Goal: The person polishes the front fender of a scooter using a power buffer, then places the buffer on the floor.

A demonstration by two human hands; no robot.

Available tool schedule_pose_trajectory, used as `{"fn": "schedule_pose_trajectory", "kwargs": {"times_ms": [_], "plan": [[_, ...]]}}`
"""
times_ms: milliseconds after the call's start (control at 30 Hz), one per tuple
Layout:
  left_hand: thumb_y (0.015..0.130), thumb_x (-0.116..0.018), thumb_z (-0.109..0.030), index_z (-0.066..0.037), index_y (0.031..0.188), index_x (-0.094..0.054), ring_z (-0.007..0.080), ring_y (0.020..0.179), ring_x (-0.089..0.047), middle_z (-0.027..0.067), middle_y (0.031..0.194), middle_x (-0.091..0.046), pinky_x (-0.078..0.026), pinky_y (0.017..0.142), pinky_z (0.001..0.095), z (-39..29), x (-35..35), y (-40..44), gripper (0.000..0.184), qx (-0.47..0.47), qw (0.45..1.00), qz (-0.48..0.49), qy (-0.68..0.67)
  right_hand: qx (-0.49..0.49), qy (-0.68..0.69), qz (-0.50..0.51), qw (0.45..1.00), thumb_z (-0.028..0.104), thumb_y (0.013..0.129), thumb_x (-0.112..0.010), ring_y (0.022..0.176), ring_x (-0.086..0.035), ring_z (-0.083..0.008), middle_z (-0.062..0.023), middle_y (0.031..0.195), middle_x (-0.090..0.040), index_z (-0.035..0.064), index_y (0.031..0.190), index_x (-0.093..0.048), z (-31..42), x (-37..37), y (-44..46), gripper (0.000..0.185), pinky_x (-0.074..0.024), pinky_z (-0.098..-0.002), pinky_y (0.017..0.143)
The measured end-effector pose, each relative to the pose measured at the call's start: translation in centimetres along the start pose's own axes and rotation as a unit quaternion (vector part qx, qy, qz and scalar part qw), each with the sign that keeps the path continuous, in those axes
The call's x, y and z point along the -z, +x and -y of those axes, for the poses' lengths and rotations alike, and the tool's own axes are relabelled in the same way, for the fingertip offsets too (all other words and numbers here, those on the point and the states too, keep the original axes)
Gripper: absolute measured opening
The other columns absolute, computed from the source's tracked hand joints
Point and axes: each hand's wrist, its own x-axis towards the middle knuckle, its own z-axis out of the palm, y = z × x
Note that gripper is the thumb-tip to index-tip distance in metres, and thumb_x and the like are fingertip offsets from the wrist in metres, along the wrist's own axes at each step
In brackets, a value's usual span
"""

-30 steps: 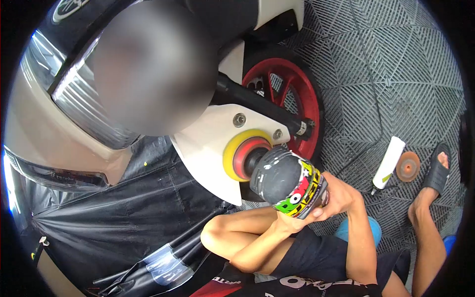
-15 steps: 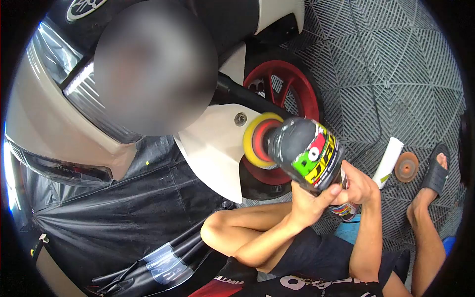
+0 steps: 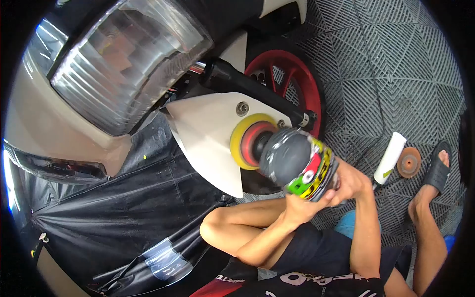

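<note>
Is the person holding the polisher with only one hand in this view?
No, the left hand and the right hand both grip the polisher.

left hand (image 3: 301, 209) and right hand (image 3: 352, 184) close together, both curled in a grip. left forearm (image 3: 269, 236) slants up rightward; right forearm (image 3: 366, 230) near vertical in view. left knee (image 3: 213, 223) bent; right foot (image 3: 421, 198) well out sideways.

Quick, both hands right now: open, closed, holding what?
Left hand: closed on the polisher, at its labelled housing.
Right hand: also closed on the polisher; some of its fingers are hidden.
</note>
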Motion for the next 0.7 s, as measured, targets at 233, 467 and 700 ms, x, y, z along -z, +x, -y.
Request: {"fn": "schedule_pose_trajectory", "kwargs": {"times_ms": [233,467,700], "plan": [[0.080,-0.086,-0.018,0.002,0.129,-0.057,0.0199,0.107,-0.064,0.0105,0.119,-0.066,-0.053,0.095,0.0355,2.0,5.5,-2.6,0.061,0.027,0.999,-0.005,-0.035,0.034,0.017,0.102,0.994,0.032,0.053,-0.088,0.101,-0.070,-0.0221,-0.0171,0.114,-0.072,-0.0049,0.126,-0.060,-0.1,-4.0,3.1,0.086,-0.0529,-0.0352,0.094],[0.078,-0.088,-0.022,0.001,0.131,-0.055,0.0199,0.109,-0.063,0.0099,0.121,-0.064,-0.053,0.096,0.0358,3.8,6.0,-3.4,0.067,0.042,0.999,-0.008,-0.018,0.024,0.122,0.113,0.986,0.031,0.058,-0.090,0.102,-0.068,-0.0212,-0.0162,0.114,-0.070,-0.0050,0.133,-0.055,-1.2,-4.0,3.1,0.090,-0.0517,-0.0335,0.094],[0.076,-0.089,-0.025,0.001,0.134,-0.054,0.0200,0.112,-0.062,0.0094,0.124,-0.062,-0.052,0.098,0.0361,4.2,6.5,-3.3,0.072,0.055,0.998,0.001,0.006,0.050,0.250,0.078,0.964,0.024,0.059,-0.091,0.101,-0.068,-0.0186,-0.0111,0.113,-0.072,-0.0037,0.125,-0.062,-4.2,-5.0,2.5,0.078,-0.0537,-0.0345,0.093]]}}
